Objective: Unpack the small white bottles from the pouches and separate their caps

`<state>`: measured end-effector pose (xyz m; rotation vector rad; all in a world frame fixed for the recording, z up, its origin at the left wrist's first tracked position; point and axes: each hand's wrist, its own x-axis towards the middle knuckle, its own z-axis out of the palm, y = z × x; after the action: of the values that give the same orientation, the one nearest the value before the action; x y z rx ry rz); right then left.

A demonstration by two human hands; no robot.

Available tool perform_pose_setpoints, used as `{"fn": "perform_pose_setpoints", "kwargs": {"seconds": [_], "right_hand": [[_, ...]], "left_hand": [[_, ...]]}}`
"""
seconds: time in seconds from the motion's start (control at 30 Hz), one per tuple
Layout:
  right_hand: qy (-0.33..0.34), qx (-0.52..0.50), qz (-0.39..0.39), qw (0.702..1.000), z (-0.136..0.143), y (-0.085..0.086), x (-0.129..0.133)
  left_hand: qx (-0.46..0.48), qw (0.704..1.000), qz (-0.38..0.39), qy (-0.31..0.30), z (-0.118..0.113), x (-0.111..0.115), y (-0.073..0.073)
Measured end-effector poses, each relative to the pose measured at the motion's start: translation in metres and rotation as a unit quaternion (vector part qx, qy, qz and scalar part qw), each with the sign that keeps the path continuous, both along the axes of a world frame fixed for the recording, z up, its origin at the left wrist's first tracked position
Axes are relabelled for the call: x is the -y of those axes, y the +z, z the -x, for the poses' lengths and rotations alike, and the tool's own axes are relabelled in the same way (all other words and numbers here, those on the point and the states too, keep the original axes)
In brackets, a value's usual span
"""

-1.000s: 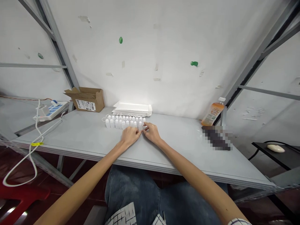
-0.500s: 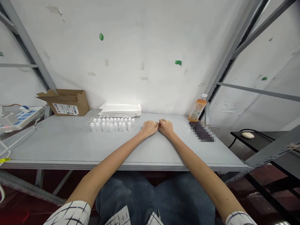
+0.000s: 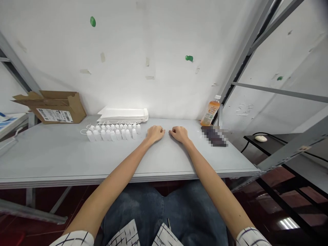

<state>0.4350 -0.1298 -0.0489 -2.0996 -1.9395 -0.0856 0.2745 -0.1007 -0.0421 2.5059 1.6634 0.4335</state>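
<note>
Bottles (image 3: 113,136) stand in close rows, likely for order, left of the left hand (image 3: 155,133); it and the right hand (image 3: 179,133), fingers curled in, nothing visible held, rest on the table (image 3: 77,157)

Bottle rows (image 3: 112,134) beside hands (image 3: 155,133), box (image 3: 60,112) farther left

A second ago both my hands were at the right end of the small bottles (image 3: 112,135); now they're clear of them, further right. Half a second ago they met; now left hand (image 3: 155,134) and right hand (image 3: 179,134) have a gap between. View swung right: box (image 3: 57,111) slid left, power strip (image 3: 11,120) mostly out of frame.
</note>
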Motion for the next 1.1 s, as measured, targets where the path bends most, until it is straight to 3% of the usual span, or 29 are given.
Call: {"fn": "perform_pose_setpoints", "kwargs": {"seconds": [0.6,1.1], "right_hand": [[0.018,-0.005,0.009,1.0,0.0024,0.0073,0.0048],[0.013,-0.015,0.009,1.0,0.0022,0.007,0.0048]], "left_hand": [[-0.039,0.995,-0.004,-0.094,0.0051,-0.0031,0.0049],[-0.054,0.994,-0.006,-0.1,0.0049,-0.0054,0.0029]]}}
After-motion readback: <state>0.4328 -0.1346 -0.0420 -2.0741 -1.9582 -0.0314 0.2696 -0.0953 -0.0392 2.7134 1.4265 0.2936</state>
